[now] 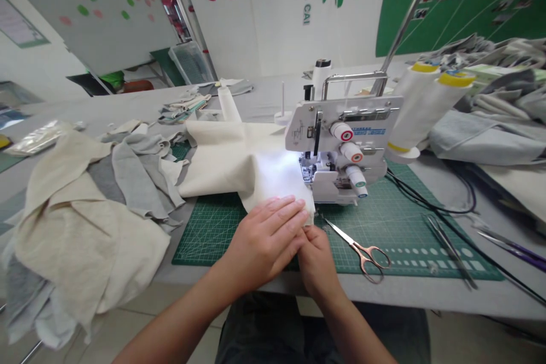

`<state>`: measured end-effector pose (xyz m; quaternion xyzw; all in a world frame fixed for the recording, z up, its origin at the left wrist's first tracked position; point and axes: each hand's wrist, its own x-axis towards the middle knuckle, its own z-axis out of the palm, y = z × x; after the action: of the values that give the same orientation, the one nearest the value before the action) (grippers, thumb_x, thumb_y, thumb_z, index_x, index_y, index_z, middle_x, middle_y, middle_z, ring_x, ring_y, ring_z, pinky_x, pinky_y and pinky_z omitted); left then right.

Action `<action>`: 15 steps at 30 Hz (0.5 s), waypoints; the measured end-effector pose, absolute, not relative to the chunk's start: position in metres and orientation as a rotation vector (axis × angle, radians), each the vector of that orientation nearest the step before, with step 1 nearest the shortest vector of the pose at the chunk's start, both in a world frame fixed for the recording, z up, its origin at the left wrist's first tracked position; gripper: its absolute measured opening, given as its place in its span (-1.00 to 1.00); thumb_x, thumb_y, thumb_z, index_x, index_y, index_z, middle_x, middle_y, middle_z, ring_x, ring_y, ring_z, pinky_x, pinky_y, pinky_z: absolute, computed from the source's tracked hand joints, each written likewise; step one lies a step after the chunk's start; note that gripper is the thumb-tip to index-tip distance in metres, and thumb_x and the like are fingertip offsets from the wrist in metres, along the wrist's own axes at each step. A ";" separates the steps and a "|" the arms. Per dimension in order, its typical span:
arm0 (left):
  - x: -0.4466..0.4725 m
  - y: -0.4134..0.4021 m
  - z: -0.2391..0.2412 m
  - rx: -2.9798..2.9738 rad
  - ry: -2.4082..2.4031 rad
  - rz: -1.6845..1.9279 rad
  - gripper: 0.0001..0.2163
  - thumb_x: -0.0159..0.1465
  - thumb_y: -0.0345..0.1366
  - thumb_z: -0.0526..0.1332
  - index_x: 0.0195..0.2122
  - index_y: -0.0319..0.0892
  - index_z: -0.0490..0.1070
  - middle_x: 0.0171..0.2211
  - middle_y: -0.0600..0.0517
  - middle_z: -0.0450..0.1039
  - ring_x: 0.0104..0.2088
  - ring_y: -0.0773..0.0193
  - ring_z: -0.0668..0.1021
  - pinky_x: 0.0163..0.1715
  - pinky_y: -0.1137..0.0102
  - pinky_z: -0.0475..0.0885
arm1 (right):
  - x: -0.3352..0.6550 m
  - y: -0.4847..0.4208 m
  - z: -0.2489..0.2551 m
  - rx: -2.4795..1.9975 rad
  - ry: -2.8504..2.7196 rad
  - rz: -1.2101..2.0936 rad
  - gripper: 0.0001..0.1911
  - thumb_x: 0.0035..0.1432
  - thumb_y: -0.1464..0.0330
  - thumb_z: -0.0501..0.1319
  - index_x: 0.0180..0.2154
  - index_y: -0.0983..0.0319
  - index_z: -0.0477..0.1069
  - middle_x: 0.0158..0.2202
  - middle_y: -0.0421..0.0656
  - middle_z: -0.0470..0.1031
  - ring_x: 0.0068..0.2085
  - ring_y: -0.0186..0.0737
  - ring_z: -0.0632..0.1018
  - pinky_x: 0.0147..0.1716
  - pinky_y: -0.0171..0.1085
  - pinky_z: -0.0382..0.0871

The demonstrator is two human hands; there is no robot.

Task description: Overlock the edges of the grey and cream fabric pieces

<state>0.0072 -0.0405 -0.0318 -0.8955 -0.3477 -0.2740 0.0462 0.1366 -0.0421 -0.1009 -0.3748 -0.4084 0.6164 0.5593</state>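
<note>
A cream fabric piece (217, 162) lies across the bed of a white overlock sewing machine (341, 142), its right edge running to the lit presser foot. My left hand (273, 233) rests on the near part of this fabric, fingers together and stretched out flat, pointing right. Just below and right of it, my right hand (315, 253) has its fingers closed on the fabric's near corner. The two hands touch. Close by on the right, scissors (367, 256) with copper-coloured handles lie on the green cutting mat (409, 227).
Grey and cream fabric pieces (94, 216) heap at the left, hanging over the table edge. Large thread cones (430, 108) stand behind the machine. Tweezers (452, 253) and black cables (418, 199) lie at right, near a purple-handled tool (516, 247). More folded fabric (473, 131) sits beyond.
</note>
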 end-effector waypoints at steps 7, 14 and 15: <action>0.006 -0.033 -0.032 -2.720 -1.064 -0.800 -0.66 0.40 -0.31 0.12 0.17 -0.29 0.34 0.19 -0.13 0.39 0.24 0.14 0.39 0.25 0.15 0.31 | 0.149 -0.058 -0.098 -0.967 -1.245 1.160 -0.77 0.28 0.29 0.17 -0.32 0.24 0.57 -0.41 -0.18 0.56 -0.39 -0.25 0.47 -0.37 -0.32 0.34; 0.005 -0.024 -0.034 -2.700 -1.051 -0.807 -0.66 0.40 -0.31 0.11 0.17 -0.27 0.33 0.18 -0.14 0.41 0.23 0.13 0.41 0.24 0.15 0.32 | 0.174 -0.056 -0.097 -1.042 -1.640 0.386 -0.57 0.30 0.46 0.13 0.19 0.20 0.32 -0.24 -0.10 0.61 -0.30 -0.17 0.59 -0.23 -0.21 0.43; 0.005 -0.023 -0.034 -2.694 -1.053 -0.812 -0.66 0.40 -0.33 0.12 0.17 -0.28 0.33 0.18 -0.15 0.41 0.23 0.13 0.41 0.24 0.14 0.32 | 0.176 -0.053 -0.095 -1.063 -1.695 0.351 -0.54 0.31 0.45 0.12 0.22 0.21 0.29 -0.23 -0.09 0.61 -0.30 -0.17 0.60 -0.23 -0.21 0.43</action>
<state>0.0048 -0.0234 -0.0341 -0.8946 -0.3496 -0.2696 0.0685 0.1755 -0.0530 -0.0952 -0.4448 -0.7091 0.1470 0.5271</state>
